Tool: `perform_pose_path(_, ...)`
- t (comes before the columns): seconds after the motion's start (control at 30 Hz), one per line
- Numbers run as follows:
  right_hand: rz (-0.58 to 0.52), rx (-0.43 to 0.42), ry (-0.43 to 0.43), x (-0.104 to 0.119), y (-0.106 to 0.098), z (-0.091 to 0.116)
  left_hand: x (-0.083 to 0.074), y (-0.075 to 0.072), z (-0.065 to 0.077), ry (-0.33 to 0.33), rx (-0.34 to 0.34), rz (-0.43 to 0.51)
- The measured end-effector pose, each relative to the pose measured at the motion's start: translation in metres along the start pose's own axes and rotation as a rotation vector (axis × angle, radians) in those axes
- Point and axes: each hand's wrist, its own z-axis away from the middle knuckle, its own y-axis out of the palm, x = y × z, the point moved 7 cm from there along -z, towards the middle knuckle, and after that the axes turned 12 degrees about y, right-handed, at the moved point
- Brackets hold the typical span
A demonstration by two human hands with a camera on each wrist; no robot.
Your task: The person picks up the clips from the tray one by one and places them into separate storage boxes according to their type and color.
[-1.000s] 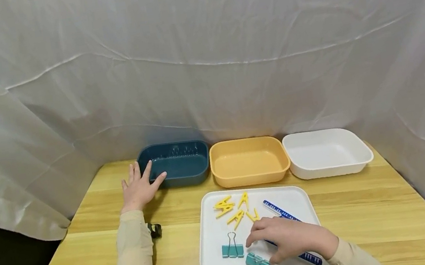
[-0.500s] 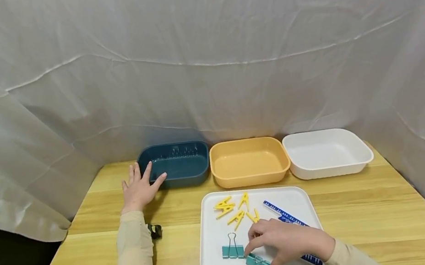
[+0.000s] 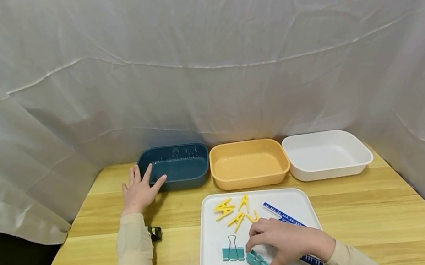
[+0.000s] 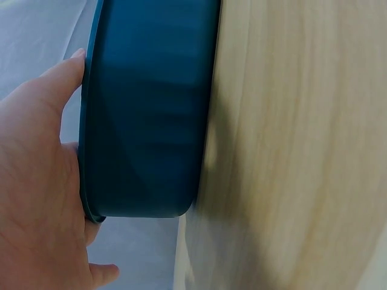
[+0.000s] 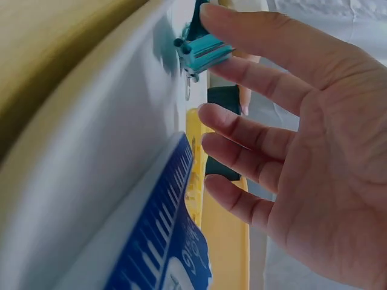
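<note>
My right hand pinches a teal binder clip between thumb and index finger, low over the front of the white tray. In the right wrist view the same binder clip lies between thumb and fingertip, the other fingers apart from it. A second teal binder clip lies just left of it on the tray. My left hand rests with spread fingers on the rim of the dark blue bin. The left wrist view shows the fingers along the rim of that bin.
Several yellow clothespins and a blue ruler, partly under my right hand, lie on the tray. Behind it a yellow bin and a white bin stand in a row with the blue one. A pale curtain hangs behind the table.
My right thumb and index finger have closed on the binder clip, which has turned and tilted slightly. My left hand has stayed on the blue bin.
</note>
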Motion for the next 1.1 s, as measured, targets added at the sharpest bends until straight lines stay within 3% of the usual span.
perform_pose_path(0.23, 0.04, -0.099, 0.046, -0.005, -0.009, 0.001, 0.0, 0.001, 0.0, -0.004, 0.006, 0.001)
perform_pose_path(0.63, 0.058, -0.167, 0.166, -0.016, -0.02, 0.0, 0.0, 0.0, -0.001, -0.004, 0.001, -0.009)
perform_pose_path(1.1, 0.156, -0.448, 0.209, -0.021, -0.041, 0.005, 0.0, 0.001, -0.001, -0.002, 0.002, -0.013)
